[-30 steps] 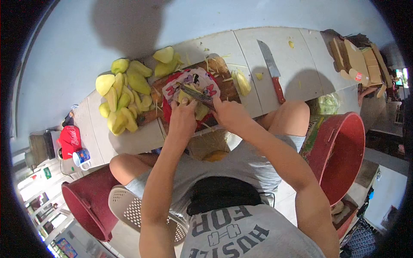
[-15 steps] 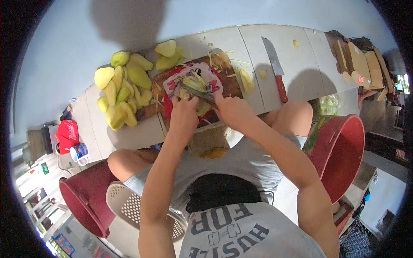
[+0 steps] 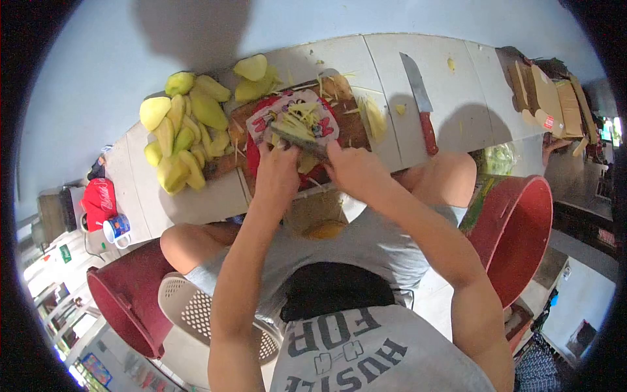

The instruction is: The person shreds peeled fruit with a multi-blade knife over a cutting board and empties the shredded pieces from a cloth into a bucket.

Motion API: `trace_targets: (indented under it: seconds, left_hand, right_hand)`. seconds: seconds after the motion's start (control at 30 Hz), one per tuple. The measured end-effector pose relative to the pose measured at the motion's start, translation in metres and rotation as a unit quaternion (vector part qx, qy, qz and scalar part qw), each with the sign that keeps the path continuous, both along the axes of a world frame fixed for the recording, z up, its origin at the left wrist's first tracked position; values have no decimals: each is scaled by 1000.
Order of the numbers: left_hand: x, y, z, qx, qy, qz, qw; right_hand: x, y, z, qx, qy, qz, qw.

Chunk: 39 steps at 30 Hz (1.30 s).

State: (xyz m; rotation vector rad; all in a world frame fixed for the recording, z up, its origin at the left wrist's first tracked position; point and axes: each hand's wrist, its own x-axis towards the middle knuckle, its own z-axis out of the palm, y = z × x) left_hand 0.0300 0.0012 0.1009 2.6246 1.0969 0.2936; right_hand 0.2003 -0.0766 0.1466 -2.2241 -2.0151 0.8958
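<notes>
On a wooden board [image 3: 356, 130] lies a red and white patterned cloth [image 3: 264, 117] with thin pale green strips [image 3: 304, 116] on it. My right hand [image 3: 353, 168] is closed round the handle end of a knife [image 3: 297, 138], whose blade points left across the strips. Close beside the blade, my left hand [image 3: 279, 168] has its fingers bent over a pale green piece, mostly hidden beneath them. Peeled green fruit pieces [image 3: 210, 112] are heaped left of the board, and two more [image 3: 251, 68] lie behind it.
A second knife with a red handle [image 3: 428, 134] lies right of the board. Red bins [image 3: 522, 228] stand at both sides of my legs. A blue mug [image 3: 116, 227] and red cloth [image 3: 99, 202] are at the left; an open cardboard box [image 3: 545, 98] is at the right.
The knife blade has shifted slightly down and left, and the strips on the cloth look more spread out. Both hands stay closed in nearly the same places.
</notes>
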Motion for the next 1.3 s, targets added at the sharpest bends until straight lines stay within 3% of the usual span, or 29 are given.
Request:
trace_targets:
  seconds: [0.07,0.13,0.2,0.3,0.47,0.57,0.73,0.8,0.87,1.0,1.07,1.13,1.2,1.3]
  left_hand:
    - [2,3,1,-39,29,10,999]
    - [0,3,-10,-87,66,15,994]
    - [-4,5,-31,49,-12,-30,998]
    - [0,0,-7,-69,-4,22,997]
    - [1,6,-9,-32,21,1,999]
    - [-2,-3,-11,-39,43,0,998]
    - [0,6,-14,23,3,-17,1000]
    - [3,-3,8,-102,1,43,994]
    - [4,1,-1,-56,10,25,998]
    - [-7,3,-31,11,9,-21,1000]
    - [-7,-9,-10,-33,24,-10,999]
    - [3,10,1,-31,14,24,999]
    - [-1,1,-2,-11,-2,-2,1000]
    - [-5,1,-18,47,-24,-9,999]
  right_hand:
    - [15,2,-33,44,12,-6,999]
    - [6,3,0,45,17,0,999]
    - [7,4,1,40,22,7,999]
    - [10,1,-22,46,11,0,999]
    - [-1,0,20,35,16,12,999]
    - [13,-1,-32,51,26,0,998]
    - [5,5,-1,44,12,9,999]
    - [0,-12,-9,23,21,-3,1000]
    - [14,-3,-29,41,19,0,999]
    - [-2,3,28,-11,21,0,1000]
    - [2,-14,-20,9,21,-5,1000]
    - [11,13,-14,74,-1,13,997]
    - [3,1,2,19,3,14,1000]
    - [1,-9,17,38,-3,15,999]
